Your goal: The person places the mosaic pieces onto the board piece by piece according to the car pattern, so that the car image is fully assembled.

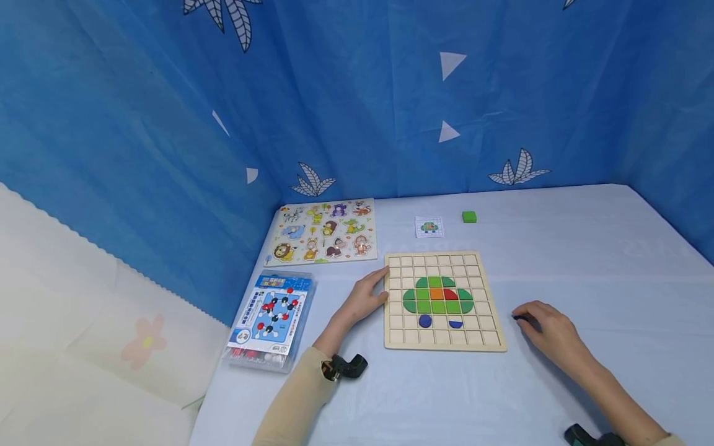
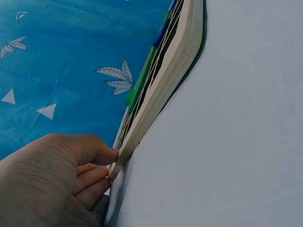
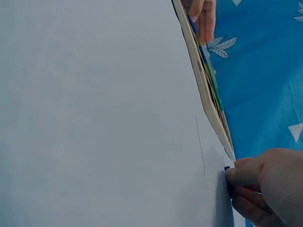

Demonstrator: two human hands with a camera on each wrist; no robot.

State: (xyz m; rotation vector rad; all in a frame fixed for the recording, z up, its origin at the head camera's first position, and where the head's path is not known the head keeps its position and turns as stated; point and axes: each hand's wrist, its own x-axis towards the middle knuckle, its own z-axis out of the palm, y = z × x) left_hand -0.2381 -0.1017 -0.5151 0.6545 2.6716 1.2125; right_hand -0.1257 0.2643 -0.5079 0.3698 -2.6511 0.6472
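Note:
A square wooden grid board (image 1: 445,337) lies on the table with coloured pieces forming a car-like shape: green blocks (image 1: 437,306), an orange square, a red quarter piece (image 1: 450,294) and, below, a full blue circle (image 1: 425,321) and a blue half circle (image 1: 455,324). My left hand (image 1: 359,303) touches the board's left edge with thumb and forefinger spread apart. To the right of the board, my right hand (image 1: 549,331) pinches a small dark blue piece (image 3: 229,182) just above the table; fingers hide most of it.
Behind the board lie a pattern card (image 1: 429,227) and a green block (image 1: 469,217). An animal puzzle board (image 1: 320,232) and a clear case of molecule model parts (image 1: 271,322) are at the left. A blue curtain (image 1: 390,93) stands behind the table.

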